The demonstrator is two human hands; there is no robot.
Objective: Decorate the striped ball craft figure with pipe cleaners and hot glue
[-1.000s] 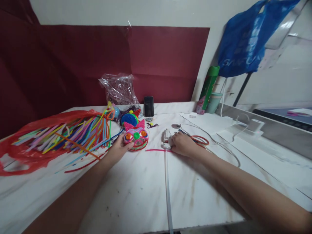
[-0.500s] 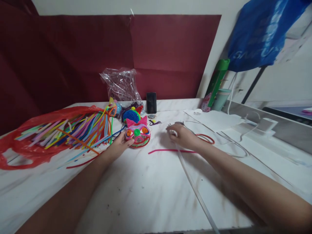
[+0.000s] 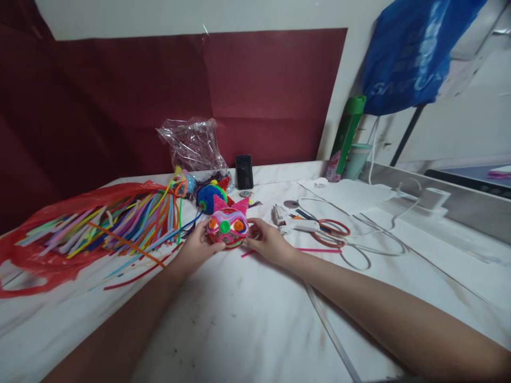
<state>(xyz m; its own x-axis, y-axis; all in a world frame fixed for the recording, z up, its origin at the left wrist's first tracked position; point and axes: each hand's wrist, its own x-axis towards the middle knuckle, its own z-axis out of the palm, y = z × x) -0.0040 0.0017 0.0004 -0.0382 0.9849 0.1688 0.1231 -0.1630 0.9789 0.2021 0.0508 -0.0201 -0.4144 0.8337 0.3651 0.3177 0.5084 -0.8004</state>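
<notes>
Cat face [image 3: 227, 227], pink-eared, facing me
My left hand [image 3: 197, 249] has fingers clamped on one edge, my right hand [image 3: 270, 243] on the other.

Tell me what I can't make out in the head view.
All in the head view:
Pink-eared figure, back: faces away from camera.
Left hand, some fingertips: behind the figure.
Pink strip, middle: behind the right hand.
Blue bag, top: cut off by the upper edge.

pink-eared cat-face craft [image 3: 228, 227], orange-eyed, green-nosed, ears pointing up
</notes>
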